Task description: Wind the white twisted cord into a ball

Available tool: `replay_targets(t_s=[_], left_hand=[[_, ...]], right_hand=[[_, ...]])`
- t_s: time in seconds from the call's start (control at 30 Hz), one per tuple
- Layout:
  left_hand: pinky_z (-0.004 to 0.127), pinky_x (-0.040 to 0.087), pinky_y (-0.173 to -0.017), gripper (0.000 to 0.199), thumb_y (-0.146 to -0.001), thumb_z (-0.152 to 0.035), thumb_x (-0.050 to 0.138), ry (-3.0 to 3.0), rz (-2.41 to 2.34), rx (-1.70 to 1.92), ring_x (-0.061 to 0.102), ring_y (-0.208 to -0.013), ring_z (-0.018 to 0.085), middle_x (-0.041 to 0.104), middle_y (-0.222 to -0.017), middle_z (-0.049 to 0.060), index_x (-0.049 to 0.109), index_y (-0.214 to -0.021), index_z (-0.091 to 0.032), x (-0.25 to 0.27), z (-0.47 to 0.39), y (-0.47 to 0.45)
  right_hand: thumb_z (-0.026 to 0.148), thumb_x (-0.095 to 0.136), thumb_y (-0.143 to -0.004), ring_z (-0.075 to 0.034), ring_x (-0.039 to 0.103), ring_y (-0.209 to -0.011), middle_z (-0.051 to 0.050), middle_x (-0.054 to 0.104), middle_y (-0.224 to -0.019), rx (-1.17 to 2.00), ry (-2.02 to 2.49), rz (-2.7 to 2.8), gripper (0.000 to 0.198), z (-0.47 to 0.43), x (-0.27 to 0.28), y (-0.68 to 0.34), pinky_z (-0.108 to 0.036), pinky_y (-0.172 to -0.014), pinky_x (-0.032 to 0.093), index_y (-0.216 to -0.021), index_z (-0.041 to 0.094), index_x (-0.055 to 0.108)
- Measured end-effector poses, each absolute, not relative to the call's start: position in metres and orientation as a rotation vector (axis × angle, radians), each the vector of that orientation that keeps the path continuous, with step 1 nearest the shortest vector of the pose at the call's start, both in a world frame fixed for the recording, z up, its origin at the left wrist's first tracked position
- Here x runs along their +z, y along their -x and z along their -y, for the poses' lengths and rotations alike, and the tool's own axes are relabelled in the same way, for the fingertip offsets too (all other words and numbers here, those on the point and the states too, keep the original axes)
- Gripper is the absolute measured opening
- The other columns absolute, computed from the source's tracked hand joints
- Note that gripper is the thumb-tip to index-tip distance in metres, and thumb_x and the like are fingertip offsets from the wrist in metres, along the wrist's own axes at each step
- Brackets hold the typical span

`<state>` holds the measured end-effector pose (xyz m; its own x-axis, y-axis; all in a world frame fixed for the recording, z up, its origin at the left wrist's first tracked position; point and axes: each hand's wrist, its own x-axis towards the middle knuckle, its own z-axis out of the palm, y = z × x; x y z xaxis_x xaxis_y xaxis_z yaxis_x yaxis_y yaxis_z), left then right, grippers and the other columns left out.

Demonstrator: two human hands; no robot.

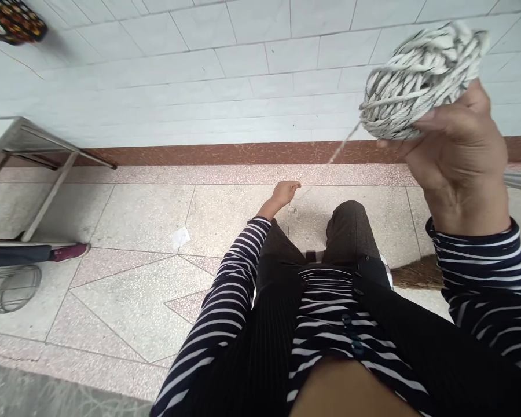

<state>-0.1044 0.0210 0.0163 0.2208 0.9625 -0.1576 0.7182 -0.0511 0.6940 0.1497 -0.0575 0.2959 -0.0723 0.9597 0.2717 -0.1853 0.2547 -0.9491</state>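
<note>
Raised at the upper right, my right hand (pixel 460 145) is wrapped round a thick ball of white cord (pixel 421 81) with dark flecks. A loose strand (pixel 345 142) leaves the ball's lower left side and slants down toward my left hand (pixel 285 192). It grows faint and blurred near the floor. My left hand is low in front of my knees, its fingers pinched together where the strand appears to end. The fingertips are small in the view.
A metal-legged table (pixel 47 139) stands at the left, with another person's shoe (pixel 69 252) and a wire rack (pixel 17 289) beside it. A white scrap (pixel 181 237) lies on the floor. A straw broom (pixel 419 273) is by my right side. White tiled wall (pixel 260 104) runs ahead.
</note>
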Motion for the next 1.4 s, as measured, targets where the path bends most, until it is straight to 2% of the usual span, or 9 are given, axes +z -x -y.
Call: replay_targets(t_s=[0.13,0.27,0.43,0.57,0.67,0.83,1.07,1.23,1.4], left_hand=[[0.044,0.052,-0.123,0.03,-0.112,-0.029,0.055,-1.72,-1.37,0.83,0.072,-0.135,0.025,0.079,-0.142,0.011,0.08,-0.127,-0.021,0.05,-0.037,0.082],[0.042,0.058,-0.113,0.043,-0.117,-0.051,0.05,-1.635,-0.982,1.123,0.078,-0.119,0.021,0.083,-0.122,0.009,0.076,-0.135,-0.024,0.102,-0.032,0.047],[0.033,0.059,-0.097,0.035,-0.108,-0.05,0.066,-1.665,-0.958,1.028,0.076,-0.091,0.016,0.08,-0.089,0.003,0.081,-0.098,-0.02,0.116,-0.003,0.038],[0.031,0.054,-0.098,0.035,-0.106,-0.035,0.064,-1.703,-1.136,0.833,0.074,-0.094,0.016,0.081,-0.093,0.004,0.074,-0.077,-0.018,0.089,0.021,0.058],[0.031,0.053,-0.1,0.031,-0.104,-0.027,0.058,-1.732,-1.068,0.701,0.076,-0.1,0.017,0.083,-0.101,0.004,0.077,-0.081,-0.018,0.083,0.035,0.072],[0.031,0.054,-0.099,0.029,-0.102,-0.026,0.058,-1.767,-0.966,0.651,0.077,-0.097,0.017,0.083,-0.096,0.004,0.079,-0.083,-0.018,0.112,0.041,0.081],[0.03,0.054,-0.091,0.033,-0.101,-0.026,0.058,-1.83,-1.158,0.755,0.074,-0.087,0.016,0.082,-0.087,0.004,0.076,-0.075,-0.018,0.126,0.012,0.085],[0.033,0.052,-0.091,0.03,-0.103,-0.027,0.061,-1.972,-1.331,0.698,0.072,-0.091,0.019,0.082,-0.091,0.004,0.078,-0.079,-0.019,0.104,0.005,0.078],[0.037,0.051,-0.093,0.038,-0.109,-0.033,0.055,-2.037,-1.359,0.671,0.067,-0.089,0.021,0.08,-0.088,0.006,0.077,-0.081,-0.019,0.093,0.016,0.072]], right_hand=[[0.028,0.094,-0.061,-0.046,0.054,-0.152,0.008,0.074,-0.14,1.166,0.766,1.304,0.066,0.053,0.296,-0.144,-0.07,-0.095,0.072,-0.117,0.057,0.075],[0.016,0.097,-0.053,-0.034,0.075,-0.116,0.001,0.077,-0.123,1.324,0.836,1.225,0.073,0.023,0.272,-0.142,-0.044,-0.07,0.073,-0.12,0.034,0.074],[0.017,0.094,-0.056,-0.023,0.075,-0.092,0.0,0.076,-0.109,1.243,0.861,1.22,0.077,-0.002,0.247,-0.149,-0.031,-0.057,0.061,-0.124,0.031,0.061],[0.021,0.093,-0.059,-0.018,0.066,-0.079,0.004,0.069,-0.093,1.01,0.905,1.309,0.075,-0.017,0.228,-0.161,-0.029,-0.061,0.057,-0.122,0.031,0.053],[0.025,0.094,-0.06,-0.02,0.065,-0.087,0.0,0.066,-0.102,0.722,1.036,1.442,0.082,-0.032,0.203,-0.171,-0.036,-0.076,0.06,-0.129,0.029,0.05],[0.021,0.096,-0.061,-0.035,0.059,-0.124,-0.012,0.058,-0.136,0.45,1.463,1.656,0.087,-0.04,0.152,-0.176,-0.062,-0.105,0.058,-0.14,0.026,0.061],[0.019,0.095,-0.054,-0.045,0.06,-0.13,-0.013,0.065,-0.133,1.055,1.465,1.831,0.08,-0.017,0.099,-0.171,-0.071,-0.113,0.055,-0.132,0.024,0.076],[0.023,0.09,-0.055,-0.026,0.068,-0.092,-0.007,0.07,-0.113,1.786,1.343,1.453,0.086,0.008,0.089,-0.171,-0.041,-0.072,0.068,-0.139,0.03,0.074],[0.022,0.092,-0.056,-0.023,0.07,-0.1,-0.006,0.069,-0.123,1.949,1.262,1.247,0.09,0.029,0.083,-0.17,-0.031,-0.071,0.067,-0.142,0.032,0.067]])
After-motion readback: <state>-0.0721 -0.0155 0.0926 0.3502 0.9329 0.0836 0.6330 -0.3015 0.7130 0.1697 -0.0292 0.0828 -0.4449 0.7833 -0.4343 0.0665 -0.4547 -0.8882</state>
